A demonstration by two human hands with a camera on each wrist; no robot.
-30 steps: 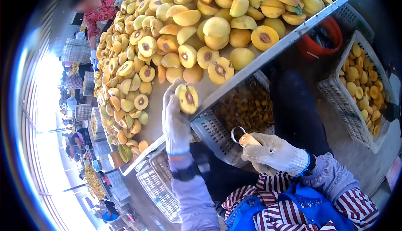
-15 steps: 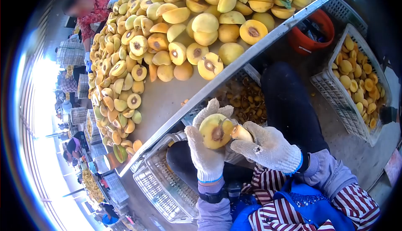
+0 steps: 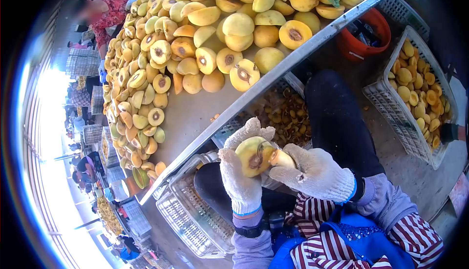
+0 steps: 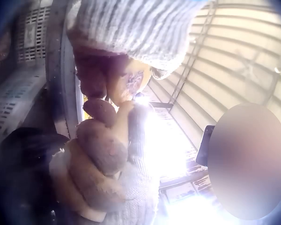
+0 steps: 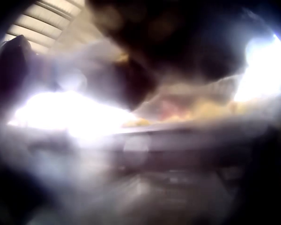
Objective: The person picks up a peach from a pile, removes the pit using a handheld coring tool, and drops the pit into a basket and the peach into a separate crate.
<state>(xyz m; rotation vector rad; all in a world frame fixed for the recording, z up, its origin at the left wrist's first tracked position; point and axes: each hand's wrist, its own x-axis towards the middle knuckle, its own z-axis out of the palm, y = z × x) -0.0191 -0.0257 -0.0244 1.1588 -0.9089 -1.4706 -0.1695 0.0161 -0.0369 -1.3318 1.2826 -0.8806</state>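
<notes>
In the head view my gloved left hand (image 3: 240, 178) holds a yellow peach half (image 3: 250, 157), its cut face turned up and toward the right hand. My gloved right hand (image 3: 317, 174) grips the wooden handle (image 3: 282, 159) of a loop-bladed pitting tool. The metal loop sits at the brown pit area of the cut face, mostly hidden by the fruit. From below, in the left wrist view, the peach half (image 4: 126, 84) shows under the left glove (image 4: 136, 28), with the right hand (image 4: 100, 154) close against it. The right wrist view is heavily blurred.
A metal-edged table (image 3: 188, 117) bears a large heap of peach halves (image 3: 195, 39). Below its edge stands a crate of brown scraps (image 3: 288, 117). A white crate (image 3: 398, 117) of halves, a red bucket (image 3: 361, 42) and an empty crate (image 3: 195, 215) stand around. Another person (image 3: 115, 8) works opposite.
My left hand has brought the peach half from the table edge to the right hand's tool. The loop now meets the cut face, and the half has tilted slightly.
</notes>
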